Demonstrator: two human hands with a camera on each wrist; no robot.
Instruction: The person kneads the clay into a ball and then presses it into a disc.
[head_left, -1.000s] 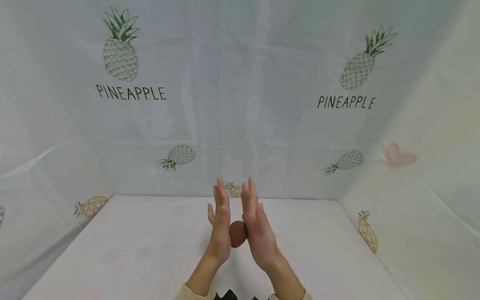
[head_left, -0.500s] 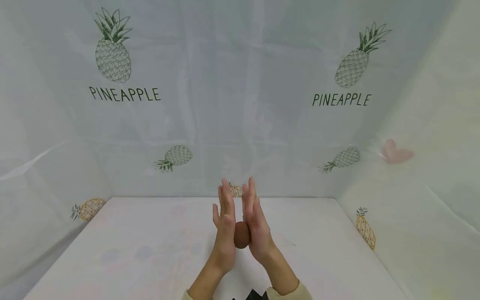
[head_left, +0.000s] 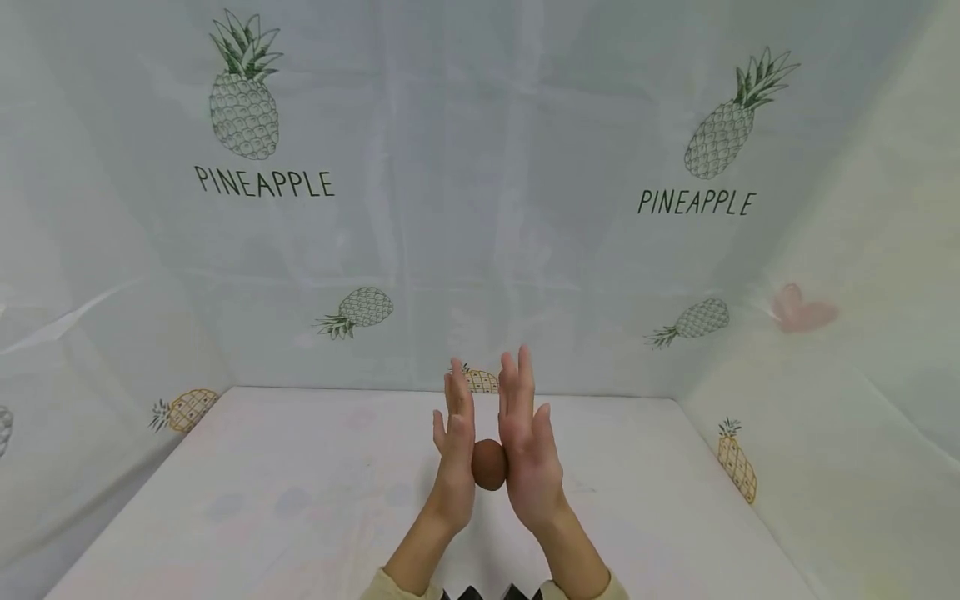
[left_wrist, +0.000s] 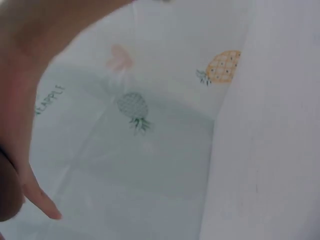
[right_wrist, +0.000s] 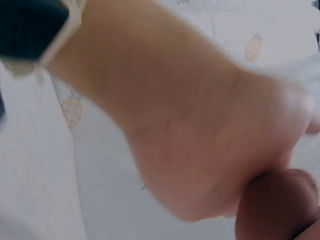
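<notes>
Between my two upright palms sits a smooth brown ball (head_left: pixel 490 465), matt like modelling clay. My left hand (head_left: pixel 454 462) presses it from the left with its fingers straight and pointing up and away. From the right my right hand (head_left: pixel 534 467) presses it with a flat palm, fingers likewise extended and thumb raised. Above the ball the fingers of the two hands stand apart. In the left wrist view part of the ball (left_wrist: pixel 9 192) shows at the left edge. The right wrist view has the ball (right_wrist: pixel 277 207) at the lower right, against a palm.
Below the hands lies a white table (head_left: pixel 315 467) with faint coloured spots. A pale curtain (head_left: pixel 465 208) printed with pineapples hangs behind it and along both sides. A dark band (right_wrist: pixel 30 30) and a light cuff are around the right wrist.
Both hands and the ball are slightly farther right than a second ago. Since half a second ago, the right hand has slid up relative to the left, and the ball shows more fully between the palms.
</notes>
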